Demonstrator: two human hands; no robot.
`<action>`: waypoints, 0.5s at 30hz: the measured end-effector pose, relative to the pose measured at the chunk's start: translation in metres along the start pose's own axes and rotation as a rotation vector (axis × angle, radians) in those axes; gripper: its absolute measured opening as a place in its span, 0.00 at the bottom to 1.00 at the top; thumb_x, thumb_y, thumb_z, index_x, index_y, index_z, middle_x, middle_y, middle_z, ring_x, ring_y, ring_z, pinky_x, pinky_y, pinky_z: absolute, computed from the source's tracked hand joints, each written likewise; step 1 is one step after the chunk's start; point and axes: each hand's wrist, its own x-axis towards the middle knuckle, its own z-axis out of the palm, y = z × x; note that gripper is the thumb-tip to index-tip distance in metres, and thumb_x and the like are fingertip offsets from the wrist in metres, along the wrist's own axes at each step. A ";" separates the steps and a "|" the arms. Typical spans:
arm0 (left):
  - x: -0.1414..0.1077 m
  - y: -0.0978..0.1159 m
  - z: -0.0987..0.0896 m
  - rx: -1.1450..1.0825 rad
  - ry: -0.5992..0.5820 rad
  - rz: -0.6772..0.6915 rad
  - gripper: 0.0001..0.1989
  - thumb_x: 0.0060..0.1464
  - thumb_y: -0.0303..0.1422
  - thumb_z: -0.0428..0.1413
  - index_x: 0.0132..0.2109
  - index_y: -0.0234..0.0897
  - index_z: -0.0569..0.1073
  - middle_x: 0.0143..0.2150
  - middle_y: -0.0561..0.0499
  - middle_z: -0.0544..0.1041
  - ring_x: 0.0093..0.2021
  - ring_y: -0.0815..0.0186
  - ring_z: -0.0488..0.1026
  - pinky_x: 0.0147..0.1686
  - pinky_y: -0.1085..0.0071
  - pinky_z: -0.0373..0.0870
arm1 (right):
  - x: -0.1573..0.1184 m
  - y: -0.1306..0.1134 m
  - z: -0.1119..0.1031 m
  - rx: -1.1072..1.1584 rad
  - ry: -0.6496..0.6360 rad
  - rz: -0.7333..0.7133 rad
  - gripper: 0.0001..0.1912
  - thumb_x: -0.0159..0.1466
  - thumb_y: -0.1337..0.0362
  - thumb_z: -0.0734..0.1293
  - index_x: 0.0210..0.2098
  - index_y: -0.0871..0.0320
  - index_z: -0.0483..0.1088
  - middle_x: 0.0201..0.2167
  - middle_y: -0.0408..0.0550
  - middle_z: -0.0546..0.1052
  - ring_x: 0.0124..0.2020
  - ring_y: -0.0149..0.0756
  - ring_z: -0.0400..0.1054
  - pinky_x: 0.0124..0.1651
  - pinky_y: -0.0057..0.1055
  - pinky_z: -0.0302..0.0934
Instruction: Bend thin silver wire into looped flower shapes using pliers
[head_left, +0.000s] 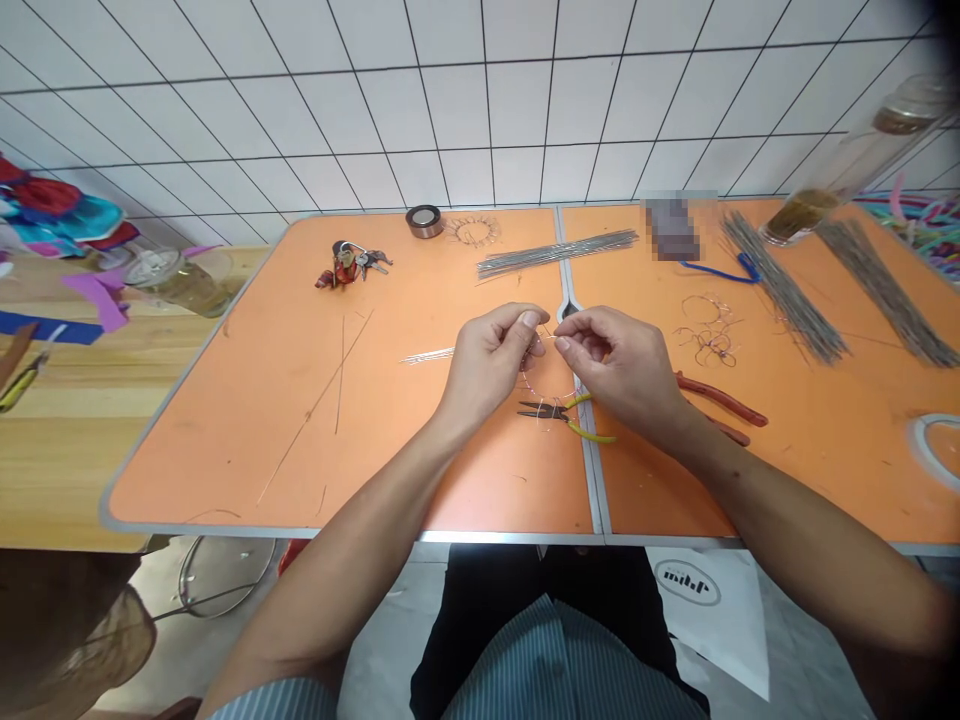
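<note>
Between my two hands hangs a thin wire ring (pixel 553 396), with short wire ends sticking out along it. My left hand (pixel 501 350) pinches its upper left part between thumb and forefinger. Opposite, the fingertips of my right hand (pixel 619 358) are closed on the wire on the right, close to the left fingertips. Yellow-handled pliers (pixel 559 411) lie on the table just below the ring. Red-handled pliers (pixel 724 400) lie partly hidden behind my right wrist. A few straight wires (pixel 427 356) stick out to the left from behind my left hand.
Bundles of straight wire (pixel 556 254) lie across the orange table (pixel 420 470) and at the right (pixel 784 285). At the back are a tape roll (pixel 424 221), keys (pixel 367 262) and a blurred object (pixel 673 228). Wire rings (pixel 709 330) lie right of my hand; a tall bottle (pixel 847 175) stands back right.
</note>
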 end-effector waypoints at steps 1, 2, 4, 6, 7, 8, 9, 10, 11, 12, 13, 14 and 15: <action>0.000 0.000 0.000 -0.013 -0.004 -0.002 0.20 0.69 0.52 0.62 0.44 0.38 0.84 0.31 0.50 0.78 0.28 0.68 0.74 0.30 0.71 0.73 | 0.000 0.000 0.000 0.010 -0.004 0.015 0.04 0.68 0.68 0.71 0.37 0.55 0.79 0.31 0.44 0.81 0.30 0.35 0.72 0.37 0.35 0.65; 0.001 0.000 0.000 -0.023 -0.008 0.002 0.20 0.69 0.52 0.62 0.43 0.38 0.83 0.30 0.51 0.78 0.28 0.68 0.74 0.30 0.71 0.73 | 0.000 0.000 0.000 0.024 -0.012 0.038 0.04 0.68 0.68 0.71 0.37 0.55 0.79 0.31 0.44 0.81 0.30 0.35 0.72 0.37 0.35 0.65; 0.001 0.000 0.000 -0.033 -0.013 0.014 0.20 0.68 0.52 0.62 0.43 0.38 0.83 0.30 0.51 0.78 0.28 0.68 0.74 0.31 0.72 0.73 | 0.000 0.000 0.000 0.065 -0.030 0.087 0.03 0.68 0.67 0.71 0.38 0.55 0.80 0.31 0.44 0.82 0.30 0.35 0.73 0.36 0.34 0.65; 0.001 0.001 0.000 -0.043 -0.017 0.024 0.21 0.68 0.53 0.62 0.43 0.38 0.83 0.30 0.51 0.78 0.28 0.69 0.74 0.31 0.72 0.73 | 0.000 0.000 0.001 0.105 -0.039 0.121 0.03 0.68 0.66 0.71 0.38 0.55 0.80 0.31 0.44 0.82 0.30 0.35 0.73 0.36 0.34 0.66; 0.001 0.002 0.000 -0.050 -0.020 0.029 0.21 0.68 0.53 0.62 0.43 0.38 0.83 0.31 0.51 0.78 0.28 0.69 0.74 0.31 0.72 0.73 | 0.000 0.000 0.001 0.120 -0.038 0.129 0.04 0.68 0.66 0.71 0.38 0.55 0.80 0.31 0.44 0.82 0.31 0.35 0.74 0.36 0.34 0.66; 0.001 0.002 0.000 -0.056 -0.022 0.034 0.21 0.68 0.53 0.62 0.43 0.38 0.82 0.31 0.51 0.78 0.29 0.69 0.74 0.31 0.72 0.73 | -0.001 0.000 0.001 0.133 -0.034 0.133 0.04 0.68 0.65 0.71 0.38 0.55 0.80 0.31 0.44 0.82 0.31 0.35 0.74 0.36 0.34 0.66; 0.001 0.002 0.000 -0.061 -0.023 0.039 0.21 0.68 0.53 0.62 0.43 0.38 0.82 0.31 0.51 0.79 0.29 0.69 0.74 0.31 0.72 0.74 | -0.001 0.000 0.002 0.145 -0.029 0.138 0.04 0.68 0.65 0.71 0.38 0.55 0.80 0.31 0.44 0.82 0.31 0.35 0.74 0.36 0.34 0.66; 0.001 0.002 0.000 -0.066 -0.024 0.045 0.21 0.68 0.53 0.62 0.43 0.38 0.82 0.32 0.51 0.79 0.29 0.70 0.74 0.31 0.72 0.74 | -0.001 0.000 0.002 0.159 -0.025 0.145 0.04 0.68 0.64 0.72 0.38 0.55 0.80 0.31 0.44 0.82 0.32 0.35 0.74 0.37 0.34 0.67; 0.001 0.002 0.000 -0.069 -0.025 0.051 0.21 0.69 0.53 0.62 0.43 0.38 0.81 0.32 0.51 0.79 0.29 0.70 0.74 0.32 0.72 0.74 | -0.001 0.000 0.002 0.173 -0.023 0.152 0.04 0.68 0.64 0.72 0.38 0.55 0.80 0.32 0.44 0.82 0.32 0.36 0.74 0.37 0.34 0.67; 0.001 0.003 0.000 -0.071 -0.026 0.056 0.21 0.69 0.53 0.62 0.42 0.38 0.81 0.32 0.51 0.79 0.29 0.70 0.74 0.32 0.72 0.74 | -0.001 0.000 0.002 0.190 -0.021 0.158 0.04 0.68 0.63 0.72 0.38 0.55 0.80 0.32 0.45 0.82 0.32 0.36 0.75 0.37 0.34 0.67; 0.001 0.003 0.001 -0.070 -0.026 0.062 0.21 0.69 0.53 0.61 0.42 0.38 0.81 0.32 0.51 0.79 0.29 0.70 0.74 0.32 0.72 0.74 | -0.001 0.000 0.003 0.208 -0.021 0.162 0.04 0.68 0.63 0.72 0.38 0.55 0.80 0.32 0.45 0.82 0.32 0.36 0.75 0.37 0.34 0.67; 0.000 0.003 0.001 -0.068 -0.026 0.067 0.21 0.69 0.53 0.61 0.42 0.38 0.80 0.33 0.51 0.79 0.29 0.70 0.74 0.32 0.72 0.74 | -0.001 -0.001 0.003 0.226 -0.021 0.165 0.04 0.68 0.63 0.72 0.38 0.55 0.80 0.32 0.45 0.82 0.32 0.36 0.75 0.37 0.35 0.67; 0.000 0.003 0.001 -0.063 -0.026 0.070 0.21 0.69 0.53 0.61 0.42 0.38 0.80 0.33 0.51 0.79 0.29 0.70 0.74 0.32 0.72 0.74 | -0.001 -0.001 0.003 0.241 -0.021 0.165 0.04 0.69 0.63 0.72 0.37 0.55 0.80 0.32 0.45 0.82 0.32 0.36 0.75 0.38 0.35 0.67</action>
